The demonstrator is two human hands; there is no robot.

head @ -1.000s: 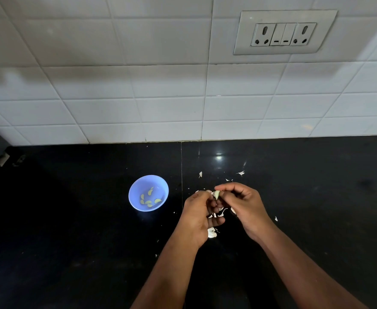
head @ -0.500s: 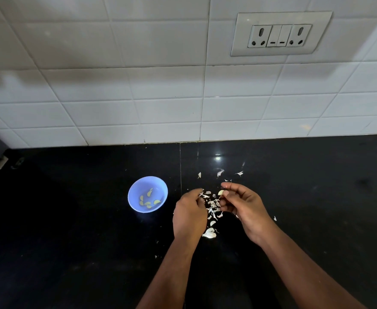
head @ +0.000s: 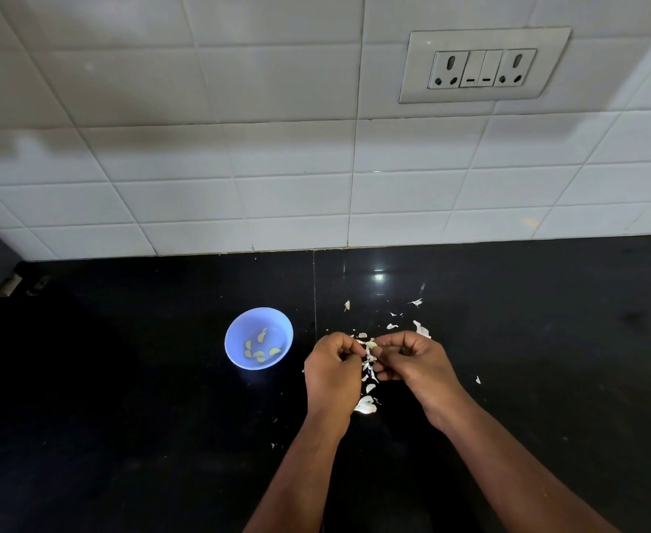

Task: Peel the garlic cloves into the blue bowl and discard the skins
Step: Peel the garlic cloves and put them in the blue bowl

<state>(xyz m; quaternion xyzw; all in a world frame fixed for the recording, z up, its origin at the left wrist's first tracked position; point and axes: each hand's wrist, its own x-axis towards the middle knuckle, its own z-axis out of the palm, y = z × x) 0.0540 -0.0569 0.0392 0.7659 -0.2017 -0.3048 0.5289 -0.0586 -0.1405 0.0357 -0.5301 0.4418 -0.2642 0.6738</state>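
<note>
Garlic clove [head: 371,344], pale and partly skinned, held between the fingertips of both hands just above the black desk [head: 124,417]. Left hand [head: 331,369]: fingers curled inward, tips meeting the clove from the left; the grip is closed on the clove. Right hand [head: 412,359]: thumb and forefinger pinched on the clove's right side, the remaining fingers curled beneath (whether they also hold skin cannot be told). Both forearms enter from the lower edge and converge toward the clove.

Blue bowl [head: 233,348]: stands on the desk to the left of the left hand, near but not touching it, and holds several peeled cloves [head: 259,350], yellowish, lying on its floor.

Garlic skins [head: 368,369]: white flakes hang and lie directly below and between the hands. A larger white piece [head: 365,405] rests on the desk beside the left wrist. Further scraps [head: 422,329] are scattered on the desk beyond the right hand, toward the wall, and a single flake [head: 478,380] lies to the right of the right hand.

Background: white tiled wall [head: 239,167] rising from the back edge of the desk, bearing a switch-and-socket plate [head: 483,65] at upper right with two sockets and two switches between them.
</note>
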